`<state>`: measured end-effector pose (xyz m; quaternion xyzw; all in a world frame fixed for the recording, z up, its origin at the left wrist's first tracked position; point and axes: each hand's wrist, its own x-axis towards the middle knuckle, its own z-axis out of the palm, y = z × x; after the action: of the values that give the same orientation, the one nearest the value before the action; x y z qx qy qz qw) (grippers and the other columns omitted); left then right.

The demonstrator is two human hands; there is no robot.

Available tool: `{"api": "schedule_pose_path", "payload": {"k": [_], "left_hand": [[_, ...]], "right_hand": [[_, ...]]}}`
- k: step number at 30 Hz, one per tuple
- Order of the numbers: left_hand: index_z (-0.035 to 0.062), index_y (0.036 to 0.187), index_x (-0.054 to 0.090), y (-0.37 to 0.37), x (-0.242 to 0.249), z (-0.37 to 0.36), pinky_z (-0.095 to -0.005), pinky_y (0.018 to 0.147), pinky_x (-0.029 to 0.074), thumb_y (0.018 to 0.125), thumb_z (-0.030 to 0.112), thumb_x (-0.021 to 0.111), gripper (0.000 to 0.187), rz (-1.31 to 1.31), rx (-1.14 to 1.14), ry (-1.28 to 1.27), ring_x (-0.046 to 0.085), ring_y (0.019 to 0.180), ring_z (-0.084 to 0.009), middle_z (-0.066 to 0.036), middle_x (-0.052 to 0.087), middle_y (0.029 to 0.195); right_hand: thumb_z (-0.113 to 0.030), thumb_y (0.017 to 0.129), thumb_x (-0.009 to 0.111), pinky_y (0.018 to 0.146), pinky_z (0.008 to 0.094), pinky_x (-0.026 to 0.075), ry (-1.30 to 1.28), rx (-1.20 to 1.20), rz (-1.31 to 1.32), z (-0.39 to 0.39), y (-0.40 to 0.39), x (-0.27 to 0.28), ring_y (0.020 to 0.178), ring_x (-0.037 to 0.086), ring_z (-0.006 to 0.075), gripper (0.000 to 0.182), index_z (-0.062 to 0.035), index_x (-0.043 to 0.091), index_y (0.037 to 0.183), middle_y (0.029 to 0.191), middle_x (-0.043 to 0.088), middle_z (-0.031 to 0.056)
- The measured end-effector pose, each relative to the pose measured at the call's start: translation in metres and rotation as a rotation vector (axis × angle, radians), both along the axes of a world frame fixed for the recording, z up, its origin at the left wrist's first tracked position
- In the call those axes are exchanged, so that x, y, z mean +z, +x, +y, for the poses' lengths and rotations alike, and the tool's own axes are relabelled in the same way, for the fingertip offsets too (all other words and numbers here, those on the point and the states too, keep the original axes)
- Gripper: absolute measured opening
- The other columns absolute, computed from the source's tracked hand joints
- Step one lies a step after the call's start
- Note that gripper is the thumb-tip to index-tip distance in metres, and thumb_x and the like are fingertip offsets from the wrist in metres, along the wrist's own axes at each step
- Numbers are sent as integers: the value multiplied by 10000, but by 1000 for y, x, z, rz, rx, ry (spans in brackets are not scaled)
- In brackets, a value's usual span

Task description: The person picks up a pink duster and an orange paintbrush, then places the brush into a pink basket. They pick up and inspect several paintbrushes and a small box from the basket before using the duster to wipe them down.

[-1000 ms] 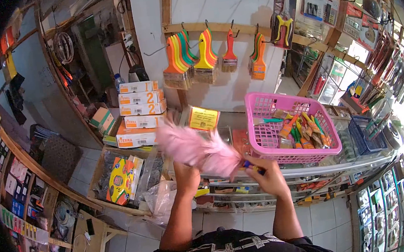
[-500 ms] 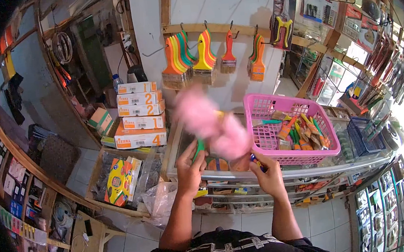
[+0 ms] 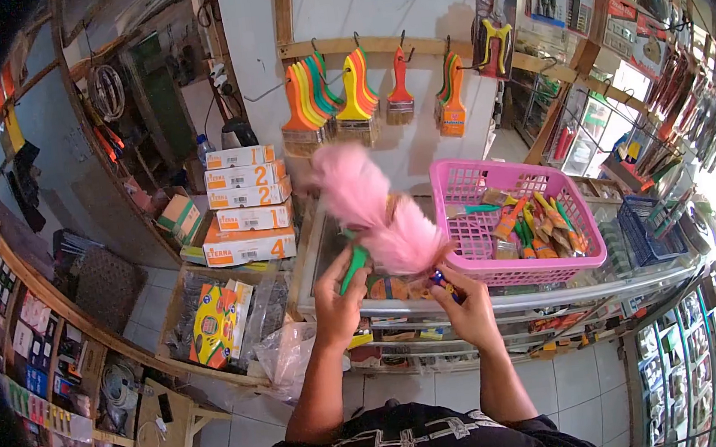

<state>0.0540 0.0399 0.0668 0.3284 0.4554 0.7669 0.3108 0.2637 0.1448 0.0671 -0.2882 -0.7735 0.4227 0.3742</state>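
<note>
The fluffy pink feather duster (image 3: 378, 213) lies slantwise, its long axis running from its handle end at about 5 o'clock up to its tip at 11 o'clock, above the glass counter top (image 3: 503, 300) and just left of the pink plastic basket of paintbrushes (image 3: 472, 243). Its plumes are soft and blurred. The right hand (image 3: 467, 308) clenches the duster's dark handle. The left hand (image 3: 337, 299), raised with the forearm upright, grips a green brush handle (image 3: 352, 269) beside the duster.
</note>
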Motion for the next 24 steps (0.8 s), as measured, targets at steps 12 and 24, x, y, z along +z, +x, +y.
{"api": "schedule_pose_path", "payload": {"k": [12,24], "left_hand": [[-13,1361,598,0,-7,-1,-215,541,353,992,150,699,416,50,25,-84,463,636,-48,-45,681,955],[-56,1261,700,2,3,-5,-227,594,457,955,45,724,323,225,-136,-76,554,689,-56,-42,680,952]], "right_hand": [[-133,944,730,868,329,534,-48,-63,-31,4,0,17,921,683,174,422,54,650,1313,1018,749,206],[-113,990,685,531,197,363,-176,-79,335,56,8,48,627,461,9,292,-18,588,1248,894,616,-31]]}}
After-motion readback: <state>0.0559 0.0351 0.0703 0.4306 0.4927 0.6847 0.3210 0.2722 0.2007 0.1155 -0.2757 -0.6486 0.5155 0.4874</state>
